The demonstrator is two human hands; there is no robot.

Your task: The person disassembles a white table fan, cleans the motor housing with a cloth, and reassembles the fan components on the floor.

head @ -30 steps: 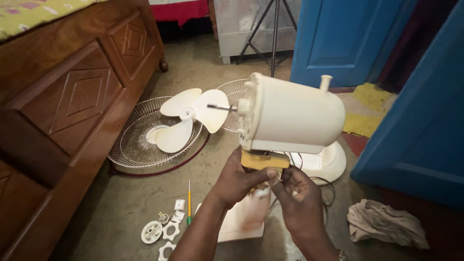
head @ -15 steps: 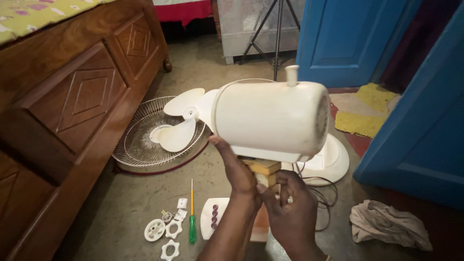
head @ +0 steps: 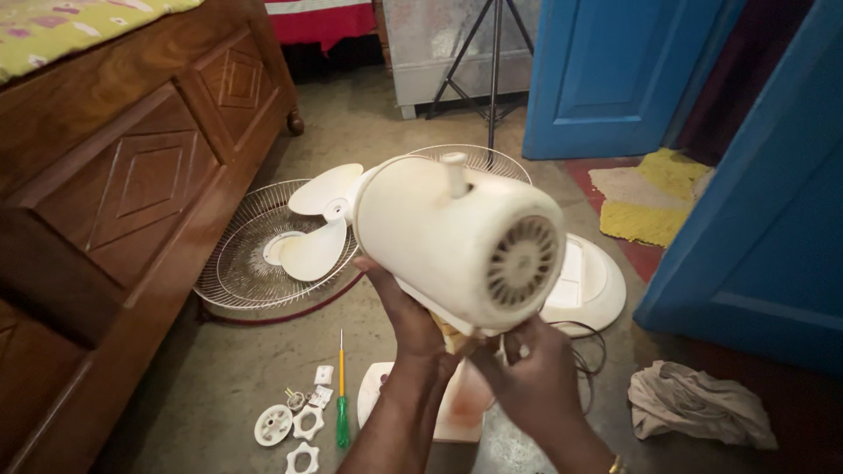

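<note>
Left hand (head: 399,312) cups motor (head: 457,241) underside, right hand (head: 527,373) pinches its neck w/ wires. Grip's low; could tip onto screwdriver (head: 342,395) below motor.

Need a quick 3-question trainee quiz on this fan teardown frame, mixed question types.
1. True or false: the blade is mounted on the motor housing.
2. Which hand supports the housing from below: A left hand, B right hand?
3. Fill in: the green-handled screwdriver lies on the ____.

Key: 1 false, it lies on the wire guard. 2 A. 3 floor.
</note>
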